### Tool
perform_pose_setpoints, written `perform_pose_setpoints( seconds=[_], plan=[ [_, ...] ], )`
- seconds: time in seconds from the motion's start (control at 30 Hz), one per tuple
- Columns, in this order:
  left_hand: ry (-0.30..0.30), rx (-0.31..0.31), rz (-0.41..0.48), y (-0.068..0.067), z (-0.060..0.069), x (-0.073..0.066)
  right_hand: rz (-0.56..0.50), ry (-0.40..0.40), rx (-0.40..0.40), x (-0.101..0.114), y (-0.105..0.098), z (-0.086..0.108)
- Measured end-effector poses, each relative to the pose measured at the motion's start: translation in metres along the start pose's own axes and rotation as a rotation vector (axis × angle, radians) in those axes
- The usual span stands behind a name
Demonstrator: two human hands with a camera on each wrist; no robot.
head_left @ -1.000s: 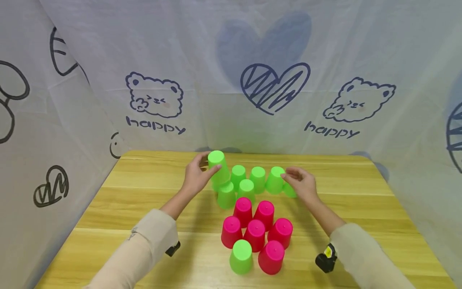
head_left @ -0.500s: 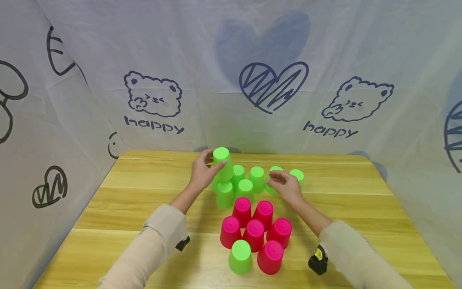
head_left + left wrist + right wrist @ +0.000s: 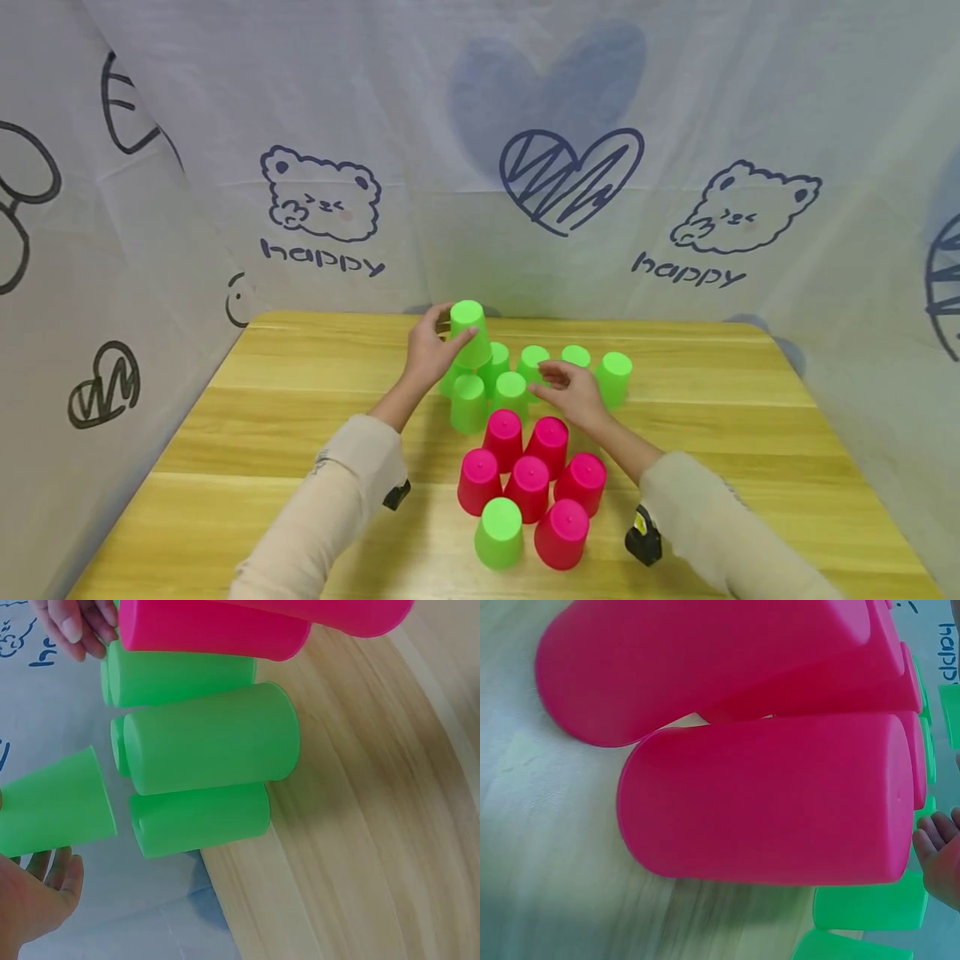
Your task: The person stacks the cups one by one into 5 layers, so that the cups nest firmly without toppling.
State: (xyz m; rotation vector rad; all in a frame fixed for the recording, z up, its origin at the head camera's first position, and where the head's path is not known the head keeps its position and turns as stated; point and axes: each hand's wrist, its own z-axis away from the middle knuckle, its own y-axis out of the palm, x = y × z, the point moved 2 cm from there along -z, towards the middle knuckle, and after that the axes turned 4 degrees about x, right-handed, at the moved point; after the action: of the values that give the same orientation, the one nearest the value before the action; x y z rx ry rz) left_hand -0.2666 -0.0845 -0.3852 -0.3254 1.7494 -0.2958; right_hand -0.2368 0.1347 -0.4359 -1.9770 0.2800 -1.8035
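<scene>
My left hand (image 3: 431, 348) grips an upside-down green cup (image 3: 467, 329), thumb on its near side. In the left wrist view this held cup (image 3: 56, 806) is apart from the green cups below it. A back row of upside-down green cups (image 3: 615, 379) stands on the table, partly hidden by both hands. In front of its left end are two more, a left one (image 3: 468, 406) and a right one (image 3: 511, 396). Over the row's middle, my right hand (image 3: 576, 396) has loosely bent fingers with nothing between them; whether it touches a cup cannot be told.
Several upside-down red cups (image 3: 527, 489) stand in a cluster nearer the front. Beside them at the front left is a single green cup (image 3: 498, 533). A white printed cloth (image 3: 442, 208) hangs behind the wooden table (image 3: 262, 467).
My left hand has carried the green cup a little right and up, over the row's left end. My right hand has moved left along the row, uncovering the rightmost green cup.
</scene>
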Motion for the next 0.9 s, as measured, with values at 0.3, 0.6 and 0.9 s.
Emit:
perform_pose_setpoints(
  seconds=[0.3, 0.6, 0.9],
  plan=[
    [-0.016, 0.014, 0.015, 0.003, -0.004, 0.000, 0.016, 0.018, 0.095, 0.000, 0.009, -0.005],
    [-0.005, 0.007, 0.014, 0.011, -0.005, 0.006, 0.108, -0.027, 0.148, 0.001, 0.015, -0.008],
    [-0.002, -0.002, 0.009, 0.012, -0.007, 0.010, 0.169, -0.048, 0.155, 0.001, 0.021, -0.008]
  ],
)
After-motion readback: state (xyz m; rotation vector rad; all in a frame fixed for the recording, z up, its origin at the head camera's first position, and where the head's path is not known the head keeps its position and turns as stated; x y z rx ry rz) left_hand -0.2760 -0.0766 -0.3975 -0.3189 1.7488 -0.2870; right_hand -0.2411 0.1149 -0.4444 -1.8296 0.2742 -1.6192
